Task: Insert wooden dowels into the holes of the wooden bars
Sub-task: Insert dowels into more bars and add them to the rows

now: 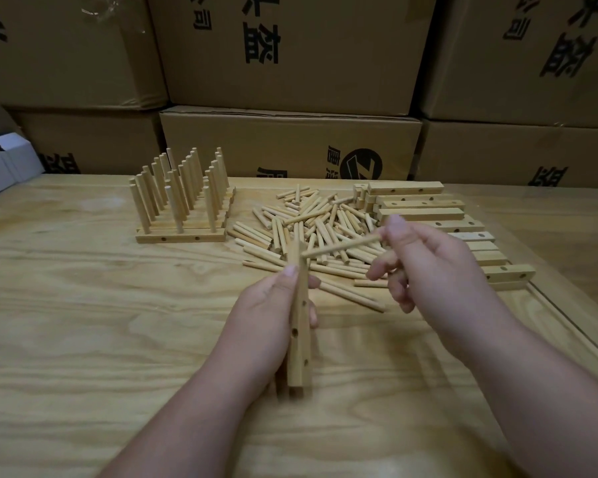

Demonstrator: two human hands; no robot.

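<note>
The left hand [270, 312] grips a wooden bar [299, 339] lengthwise above the worktop [83, 305], thumb along its top and fingers curled beneath. The right hand [428, 267] pinches a dowel [340, 246] between thumb and fingers, its tip at the bar's far end.

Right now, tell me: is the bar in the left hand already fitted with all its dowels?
No: the bar in the left hand shows empty holes, and the right hand holds a dowel at its far end.

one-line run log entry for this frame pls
step: dowel insertion | left hand: grips wooden bar | right hand: pinches dowel, tip at bar | finished bars: far left | loose dowels: centre
</note>
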